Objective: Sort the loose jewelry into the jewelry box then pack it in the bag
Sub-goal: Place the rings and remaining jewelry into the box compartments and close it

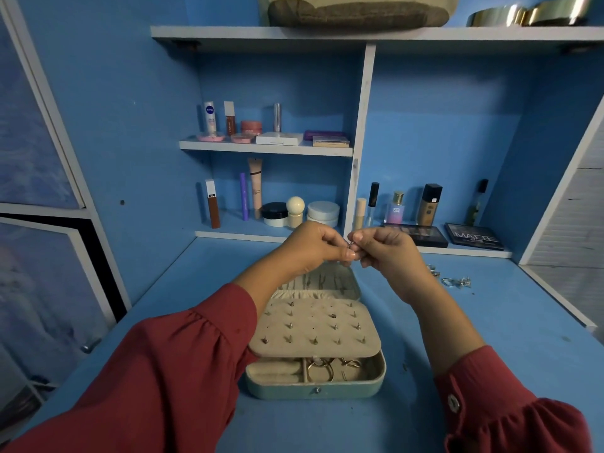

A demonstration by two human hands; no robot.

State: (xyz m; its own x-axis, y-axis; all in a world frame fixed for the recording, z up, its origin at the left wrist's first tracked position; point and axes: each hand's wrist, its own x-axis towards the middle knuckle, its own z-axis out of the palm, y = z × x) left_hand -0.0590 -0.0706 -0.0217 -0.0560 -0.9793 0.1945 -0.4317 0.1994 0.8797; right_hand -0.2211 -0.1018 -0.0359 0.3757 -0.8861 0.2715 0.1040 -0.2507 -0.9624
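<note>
Both hands are up above the open jewelry box [315, 385], meeting fingertip to fingertip. The left hand [313, 245] and the right hand [387, 248] each pinch a tiny silvery piece [350, 246] between thumb and forefinger — an earring, most likely, though it is too small to tell for sure. The fingers of both hands are curled in tight around it, as if working a back off a post or easing two parts apart.

So the sorting step is in hand, and it looks well along: the stud panel [313, 325] lying over the box already carries many small studs, and a few rings and hoops sit in the compartment at the box's near edge. More loose jewelry [456, 280] lies on the blue worktop [490, 338], to the right of the box and behind the right wrist.

Next, I would judge, the piece has to come down to a free hole in the panel — a fine, steady push, with one hand perhaps steadying the flap. The packing is not yet begun; a brownish bag [356, 11], possibly the one meant, rests on the top shelf.
</note>
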